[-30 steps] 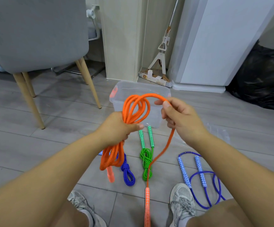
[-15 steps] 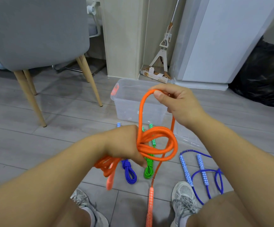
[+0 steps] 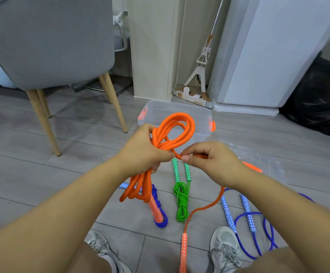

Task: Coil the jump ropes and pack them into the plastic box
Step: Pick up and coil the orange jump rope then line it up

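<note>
A grey chair (image 3: 48, 42) is standing at the left of the floor (image 3: 22, 174), toward its far edge. Right of it, the left hand (image 3: 146, 152) is gripping a bundle of the orange jump rope (image 3: 177, 125), fingers curled round the strands; loops are rising above the fist and hanging down below it. Behind those loops, the clear plastic box (image 3: 180, 106) is sitting open on the floor near the far edge, just before the wall. Below the left hand, a coiled blue rope (image 3: 161, 221) is lying on the floor, and just beside it a coiled green rope (image 3: 181, 201) is lying with its handles pointing toward the box. The right hand (image 3: 209, 160) is pinching one orange strand between thumb and forefinger, nearly touching the left hand; that strand is trailing down to an orange handle (image 3: 184, 251) between the two shoes at the near edge. Further right, a loose blue rope (image 3: 247, 215) is sprawling uncoiled on the floor, and a black bag (image 3: 318, 103) is slumping by the far right corner.
</note>
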`<control>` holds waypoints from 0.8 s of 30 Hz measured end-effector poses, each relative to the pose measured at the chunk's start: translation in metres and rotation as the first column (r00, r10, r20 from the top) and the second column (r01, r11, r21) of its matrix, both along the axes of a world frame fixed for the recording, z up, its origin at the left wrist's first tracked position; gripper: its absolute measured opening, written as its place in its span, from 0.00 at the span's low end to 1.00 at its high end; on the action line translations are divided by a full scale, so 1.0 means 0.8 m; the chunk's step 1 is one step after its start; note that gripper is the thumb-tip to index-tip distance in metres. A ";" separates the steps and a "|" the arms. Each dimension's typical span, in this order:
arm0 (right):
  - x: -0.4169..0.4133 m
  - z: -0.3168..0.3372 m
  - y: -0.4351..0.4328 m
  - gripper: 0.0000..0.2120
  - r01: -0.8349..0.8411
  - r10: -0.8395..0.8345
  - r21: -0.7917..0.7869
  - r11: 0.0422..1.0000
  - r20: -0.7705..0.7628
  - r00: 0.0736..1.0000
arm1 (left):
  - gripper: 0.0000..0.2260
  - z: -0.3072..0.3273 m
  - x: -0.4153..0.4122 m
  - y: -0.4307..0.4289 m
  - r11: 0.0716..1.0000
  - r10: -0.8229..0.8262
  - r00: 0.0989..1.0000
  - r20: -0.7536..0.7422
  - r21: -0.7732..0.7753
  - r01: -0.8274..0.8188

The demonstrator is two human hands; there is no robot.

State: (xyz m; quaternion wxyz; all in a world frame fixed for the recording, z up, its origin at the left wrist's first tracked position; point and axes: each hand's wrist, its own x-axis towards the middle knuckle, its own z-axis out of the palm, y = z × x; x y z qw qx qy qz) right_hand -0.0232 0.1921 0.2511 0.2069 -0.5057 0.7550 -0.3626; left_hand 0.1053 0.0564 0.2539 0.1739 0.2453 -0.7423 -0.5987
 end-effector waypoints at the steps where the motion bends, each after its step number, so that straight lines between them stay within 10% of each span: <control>1: 0.003 0.001 0.001 0.04 -0.005 0.005 0.003 1.000 0.007 1.000 | 0.19 -0.002 -0.001 0.002 1.000 0.003 1.000 -0.014 -0.011 -0.003; 24: 0.009 0.004 0.034 0.11 -0.086 0.129 0.223 0.971 -0.188 0.974 | 0.10 -0.007 -0.012 -0.018 0.921 0.386 0.899 -0.206 0.024 -0.390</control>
